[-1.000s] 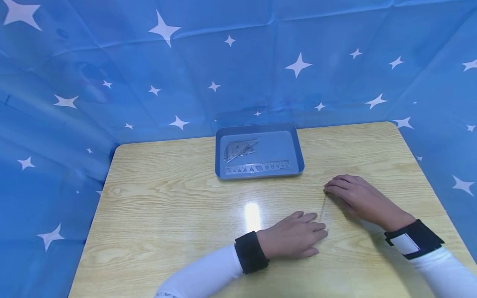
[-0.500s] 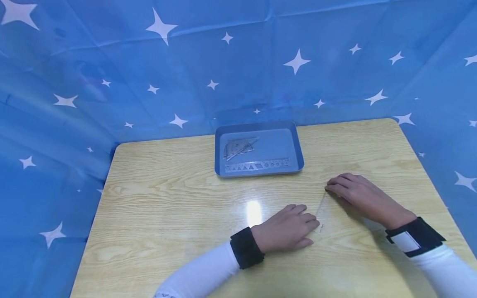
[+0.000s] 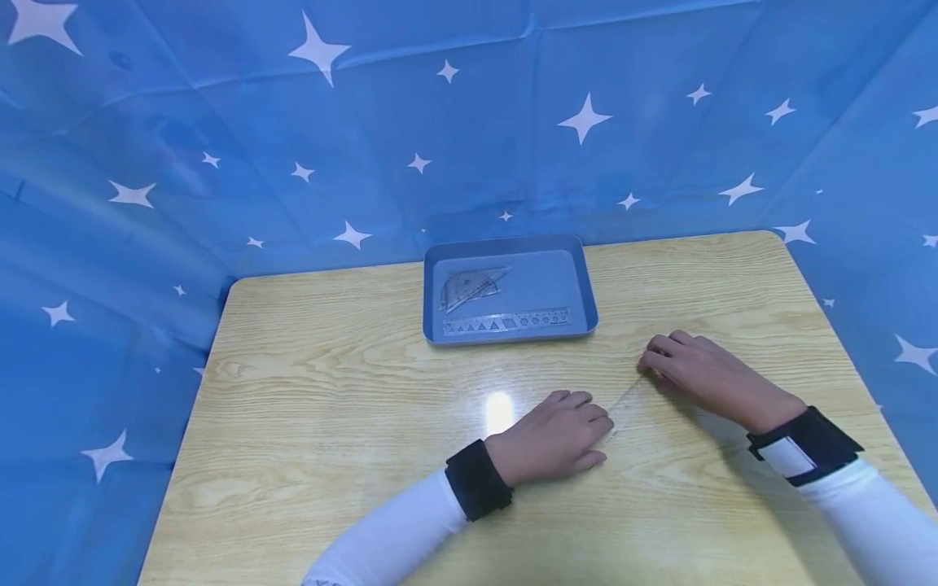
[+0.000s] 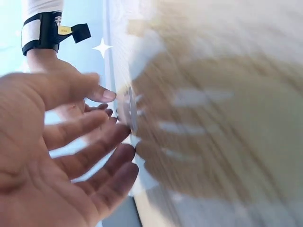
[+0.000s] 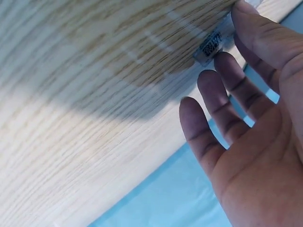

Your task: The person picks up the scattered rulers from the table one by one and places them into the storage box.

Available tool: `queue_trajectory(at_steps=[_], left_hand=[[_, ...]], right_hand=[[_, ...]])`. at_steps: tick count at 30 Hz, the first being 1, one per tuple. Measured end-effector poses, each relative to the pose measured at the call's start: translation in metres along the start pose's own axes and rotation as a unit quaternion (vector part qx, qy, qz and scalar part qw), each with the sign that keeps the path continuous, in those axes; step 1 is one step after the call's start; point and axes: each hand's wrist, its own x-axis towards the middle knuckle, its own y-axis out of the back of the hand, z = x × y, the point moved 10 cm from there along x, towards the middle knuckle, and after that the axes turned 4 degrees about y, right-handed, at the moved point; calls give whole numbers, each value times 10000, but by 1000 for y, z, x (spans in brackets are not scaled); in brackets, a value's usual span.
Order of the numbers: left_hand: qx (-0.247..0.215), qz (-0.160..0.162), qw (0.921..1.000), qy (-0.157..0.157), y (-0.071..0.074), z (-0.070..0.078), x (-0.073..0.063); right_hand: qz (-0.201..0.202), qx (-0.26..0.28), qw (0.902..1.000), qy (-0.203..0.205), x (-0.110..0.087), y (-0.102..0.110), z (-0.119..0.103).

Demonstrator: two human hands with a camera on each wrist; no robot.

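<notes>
Between the two hands a thin strip of clear plastic, a ruler (image 3: 626, 398) by its look, runs slantwise close over the table. My right hand (image 3: 694, 374) pinches its far end between thumb and fingers; black print shows on the ruler (image 5: 209, 48) in the right wrist view. Nearer the body, my left hand (image 3: 551, 435) lies palm down with fingers spread and fairly straight, fingertips right at the ruler's near end. From the left wrist, the ruler (image 4: 132, 111) appears edge-on just past those fingertips.
A blue tray (image 3: 513, 339) stands at the table's back edge. Inside lie a clear ruler with cut-out shapes (image 3: 506, 323) and, to the left, overlapping clear set squares (image 3: 472, 286). A blue curtain with white stars (image 3: 469, 163) hangs behind the wood-grain table (image 3: 330, 391).
The left hand has slid left and slightly away from the body. The ruler's near end has swung left with it, while the right hand stays near the far end, its fingers more curled.
</notes>
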Motion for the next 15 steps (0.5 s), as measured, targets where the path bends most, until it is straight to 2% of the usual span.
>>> queue_trajectory(at_steps=[7, 12, 15], left_hand=[[-219, 286, 9993, 112, 1, -6, 3], [-676, 253, 9964, 434, 0, -14, 7], [-1105, 240, 9903, 802, -1, -20, 11]], right_hand=[[-213, 241, 9995, -56, 4, -6, 5], [-225, 394, 9989, -117, 6, -7, 7], [-62, 472, 9989, -50, 7, -4, 6]])
